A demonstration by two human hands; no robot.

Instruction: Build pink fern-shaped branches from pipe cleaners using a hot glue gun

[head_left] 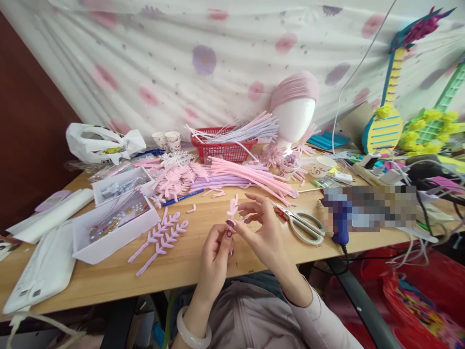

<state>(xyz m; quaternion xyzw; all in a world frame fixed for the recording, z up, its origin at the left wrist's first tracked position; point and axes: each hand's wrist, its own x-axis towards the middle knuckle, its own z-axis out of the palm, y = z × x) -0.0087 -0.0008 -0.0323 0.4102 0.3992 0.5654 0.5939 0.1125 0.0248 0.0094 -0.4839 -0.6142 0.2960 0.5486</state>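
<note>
My left hand (215, 254) is closed in a pinch, thumb over fingers, around the base of a small pink pipe cleaner piece (232, 206). The piece stands upright with looped, leaf-like bits. My right hand (267, 235) is beside it, fingers curved and apart, with its thumb tip against the base of the piece near my left thumb. Whether the right fingers touch anything behind the piece is hidden. Two finished-looking lilac pipe cleaner sprigs (162, 242) lie to the left. Scissors (307, 228) with pale green handles rest to the right.
Pink pipe cleaners (250, 177) lie behind my hands, near a red basket (225, 151). White boxes (116, 230) of beads stand left. A blue glue gun (340, 223) sits right. A white foam head (296, 116) stands at the back, with paper cups (323, 166) nearby.
</note>
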